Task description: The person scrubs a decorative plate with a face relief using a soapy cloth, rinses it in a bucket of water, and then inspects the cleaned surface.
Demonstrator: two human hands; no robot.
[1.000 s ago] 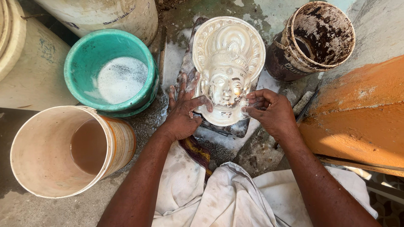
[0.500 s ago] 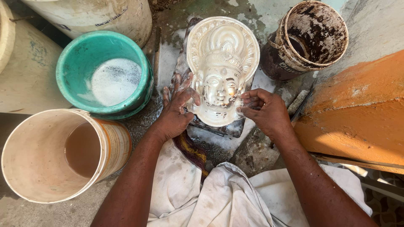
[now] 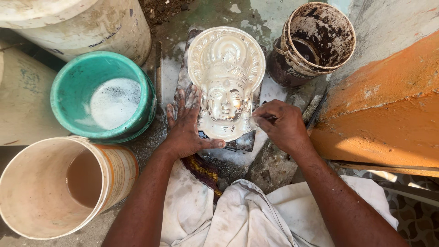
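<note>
My left hand (image 3: 185, 126) lies open, fingers spread, against the left edge of the silver face mask (image 3: 226, 82), which rests on a wet slab. My right hand (image 3: 281, 124) pinches a small tool at its right edge. A green basin (image 3: 103, 96) of foamy water sits to the left, a dirty bucket (image 3: 315, 41) beyond.

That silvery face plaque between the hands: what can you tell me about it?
The silvery face plaque is a shiny, metal-looking relief of a face under an ornate crown, framed by a rounded arch with a beaded rim. It lies face up on a dark wet slab, crown pointing away from the person. The left hand rests flat along its left edge, thumb under the chin; the right hand touches its lower right edge, fingers curled.
</note>
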